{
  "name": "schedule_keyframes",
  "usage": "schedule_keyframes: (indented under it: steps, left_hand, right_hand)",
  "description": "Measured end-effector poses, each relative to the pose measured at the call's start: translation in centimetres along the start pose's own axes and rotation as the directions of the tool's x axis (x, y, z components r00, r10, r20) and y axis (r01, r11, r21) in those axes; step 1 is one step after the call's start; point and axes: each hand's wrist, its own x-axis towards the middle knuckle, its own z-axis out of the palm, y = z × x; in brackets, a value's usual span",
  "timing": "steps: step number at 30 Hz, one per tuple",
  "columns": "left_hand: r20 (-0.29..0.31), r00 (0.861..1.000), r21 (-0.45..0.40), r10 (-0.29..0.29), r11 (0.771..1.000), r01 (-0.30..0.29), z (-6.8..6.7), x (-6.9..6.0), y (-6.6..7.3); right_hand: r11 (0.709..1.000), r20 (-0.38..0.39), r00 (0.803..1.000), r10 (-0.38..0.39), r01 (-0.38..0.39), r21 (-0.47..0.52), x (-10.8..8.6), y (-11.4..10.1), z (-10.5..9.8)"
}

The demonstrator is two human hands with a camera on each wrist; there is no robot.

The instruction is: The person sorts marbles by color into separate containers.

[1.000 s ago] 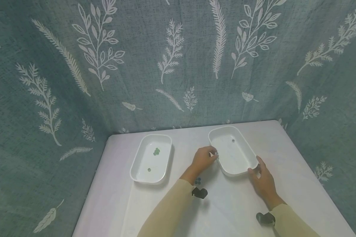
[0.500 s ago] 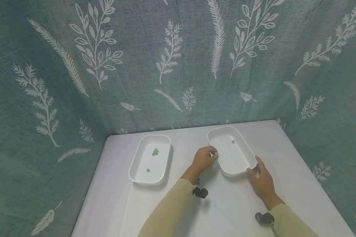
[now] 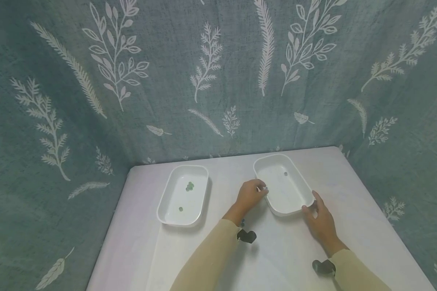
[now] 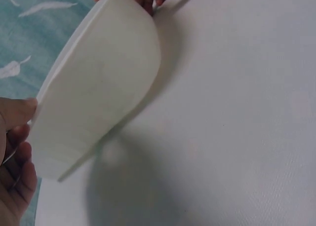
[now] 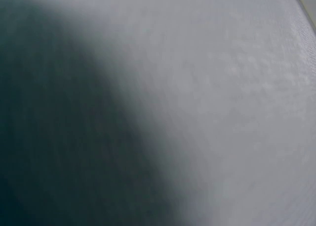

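Two white rectangular trays stand on the table. In the head view my left hand [image 3: 250, 197] grips the left rim of the right tray [image 3: 285, 194]; a tiny bluish spot shows at its fingertips, too small to identify. The left wrist view has that tray's outer wall [image 4: 98, 82], with my left thumb at the rim and curled fingers below. At the tray's near right corner, my right hand [image 3: 321, 224] holds the edge between thumb and fingers. One small greyish bead-like piece [image 3: 285, 173] lies inside. The right wrist view is mostly dark blur and white tabletop.
The left tray [image 3: 162, 202] contains a cluster of small green pieces [image 3: 189, 186] and a single green one [image 3: 181, 209]. Small blue pieces [image 3: 242, 222] lie on the white table [image 3: 276, 258] beside my left wrist, partly hidden. A patterned curtain [image 3: 182, 89] encloses the table's back and sides.
The head view has shifted slightly, so everything sits a little further left in it. Both hands keep their places at the right tray, and the pieces in the trays have not moved.
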Motion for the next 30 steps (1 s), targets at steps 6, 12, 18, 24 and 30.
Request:
schedule_keyframes:
  steps: [6, 12, 18, 24, 30]
  left_hand:
    - [-0.011, 1.000, -0.008, -0.026, 1.000, 0.026, -0.09, -0.16, 0.14]
    - [-0.015, 0.999, -0.036, -0.046, 0.998, 0.045, -0.05, -0.11, 0.08]
    - [-0.014, 0.998, -0.048, -0.059, 0.997, 0.058, 0.18, -0.05, -0.08]
    - [-0.014, 0.998, -0.041, -0.058, 0.998, 0.057, 0.37, -0.02, -0.26]
    - [-0.017, 0.999, -0.046, -0.037, 0.998, 0.036, 0.21, -0.26, -0.48]
  right_hand:
    - [1.000, -0.005, 1.000, -0.021, 0.021, 0.010, -0.01, -0.08, -0.06]
    - [0.999, -0.006, 1.000, -0.031, 0.031, 0.014, -0.01, 0.01, -0.03]
    - [0.999, -0.012, 0.999, -0.033, 0.033, 0.001, 0.01, 0.16, 0.05]
    - [0.999, -0.013, 0.999, -0.040, 0.040, 0.005, -0.01, 0.06, -0.01]
    - [1.000, -0.008, 1.000, -0.025, 0.025, -0.003, 0.06, 0.13, -0.01]
